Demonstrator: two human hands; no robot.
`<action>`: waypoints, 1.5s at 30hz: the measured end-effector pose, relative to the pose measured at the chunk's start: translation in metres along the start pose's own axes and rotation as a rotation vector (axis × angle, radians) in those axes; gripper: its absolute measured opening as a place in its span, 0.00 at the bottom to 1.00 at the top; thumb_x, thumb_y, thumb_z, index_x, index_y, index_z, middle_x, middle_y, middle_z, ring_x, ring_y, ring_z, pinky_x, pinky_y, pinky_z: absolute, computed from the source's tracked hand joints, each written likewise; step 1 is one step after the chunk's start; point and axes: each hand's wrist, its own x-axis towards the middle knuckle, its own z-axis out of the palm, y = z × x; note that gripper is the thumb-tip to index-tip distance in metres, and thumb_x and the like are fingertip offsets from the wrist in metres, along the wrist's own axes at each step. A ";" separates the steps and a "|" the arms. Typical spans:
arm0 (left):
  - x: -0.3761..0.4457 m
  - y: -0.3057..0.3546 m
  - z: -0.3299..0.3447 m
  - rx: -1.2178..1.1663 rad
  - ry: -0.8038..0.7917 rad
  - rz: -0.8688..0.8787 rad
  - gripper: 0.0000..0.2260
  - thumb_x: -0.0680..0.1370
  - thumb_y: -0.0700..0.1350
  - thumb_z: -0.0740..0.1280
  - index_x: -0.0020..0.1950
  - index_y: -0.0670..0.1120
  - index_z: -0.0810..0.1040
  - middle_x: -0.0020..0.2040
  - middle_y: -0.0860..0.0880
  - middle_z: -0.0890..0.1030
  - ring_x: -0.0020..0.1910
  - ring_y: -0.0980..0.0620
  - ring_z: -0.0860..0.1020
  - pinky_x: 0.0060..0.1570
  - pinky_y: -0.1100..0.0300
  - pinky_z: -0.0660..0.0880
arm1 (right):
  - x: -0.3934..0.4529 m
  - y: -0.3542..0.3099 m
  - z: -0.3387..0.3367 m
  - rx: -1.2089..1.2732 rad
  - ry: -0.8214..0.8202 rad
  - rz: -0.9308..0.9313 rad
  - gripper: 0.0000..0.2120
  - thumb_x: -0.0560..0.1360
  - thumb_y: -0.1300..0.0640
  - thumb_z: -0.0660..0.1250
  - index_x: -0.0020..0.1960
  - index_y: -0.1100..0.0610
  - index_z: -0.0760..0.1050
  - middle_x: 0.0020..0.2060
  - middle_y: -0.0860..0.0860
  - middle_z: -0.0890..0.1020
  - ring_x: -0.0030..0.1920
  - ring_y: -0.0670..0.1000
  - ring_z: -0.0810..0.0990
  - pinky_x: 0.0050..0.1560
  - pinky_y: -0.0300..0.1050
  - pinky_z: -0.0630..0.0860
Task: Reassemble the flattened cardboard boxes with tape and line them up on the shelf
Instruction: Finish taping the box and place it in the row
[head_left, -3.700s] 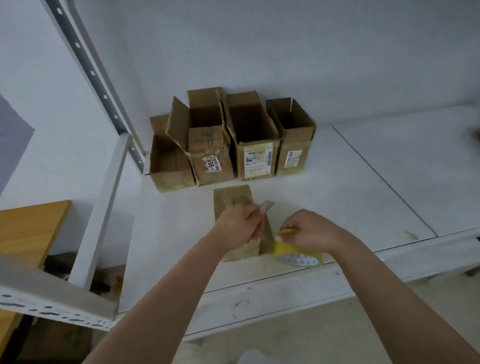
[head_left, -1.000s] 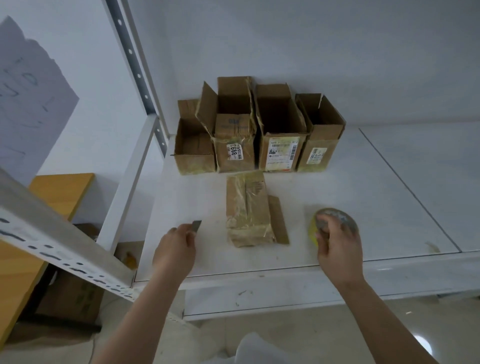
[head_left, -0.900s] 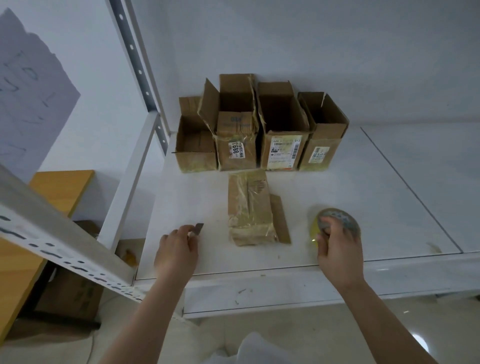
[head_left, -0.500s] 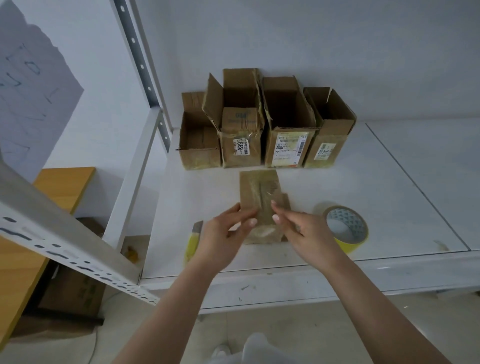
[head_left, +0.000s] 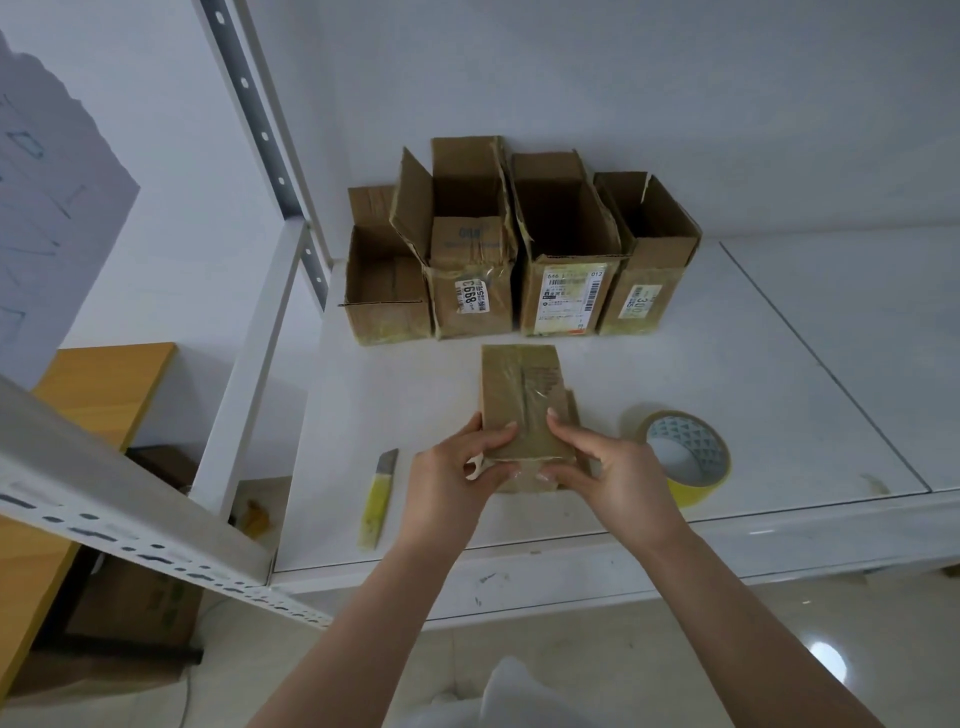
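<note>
Since the earlier views we note that both hands have left their tools: the yellow utility knife (head_left: 378, 499) now lies near the front edge of the shelf (head_left: 779, 364), left of the work, and the tape roll (head_left: 684, 457) lies to the right, also near the front edge. The left hand (head_left: 452, 483) and right hand (head_left: 608, 467) have closed on the near end of the taped box (head_left: 522, 410), which lies on its side at mid-shelf, just in front of the row of four open boxes (head_left: 519, 249) standing along the back edge. Fingers of each hand curl round the box's near corners, thumbs on the lower face; neither holds anything else. Forearms converge from below, wrists roughly level. We judge the taping step finished and the smoothing or lifting step in hand. Next the box needs righting, opening upward, and setting at the row's right end, beside the fourth box.
</note>
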 end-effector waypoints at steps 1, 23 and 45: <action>0.000 -0.001 0.000 -0.001 -0.004 0.007 0.22 0.72 0.38 0.75 0.54 0.65 0.79 0.68 0.48 0.76 0.63 0.74 0.67 0.61 0.69 0.71 | 0.000 -0.001 0.001 -0.028 0.019 -0.024 0.28 0.68 0.52 0.77 0.66 0.49 0.76 0.51 0.48 0.85 0.49 0.43 0.84 0.53 0.39 0.78; 0.003 0.048 -0.022 -0.014 -0.083 0.294 0.23 0.82 0.62 0.51 0.73 0.57 0.68 0.76 0.52 0.63 0.75 0.60 0.60 0.70 0.62 0.65 | 0.003 -0.057 -0.039 0.204 -0.052 0.089 0.22 0.68 0.54 0.76 0.62 0.51 0.79 0.34 0.43 0.85 0.37 0.43 0.85 0.39 0.38 0.78; -0.004 0.082 -0.025 -0.027 0.311 0.316 0.10 0.83 0.54 0.54 0.56 0.63 0.74 0.51 0.67 0.79 0.51 0.63 0.78 0.42 0.74 0.72 | -0.007 -0.073 -0.054 0.369 0.215 -0.093 0.17 0.81 0.45 0.58 0.48 0.56 0.78 0.34 0.49 0.82 0.35 0.46 0.82 0.40 0.35 0.76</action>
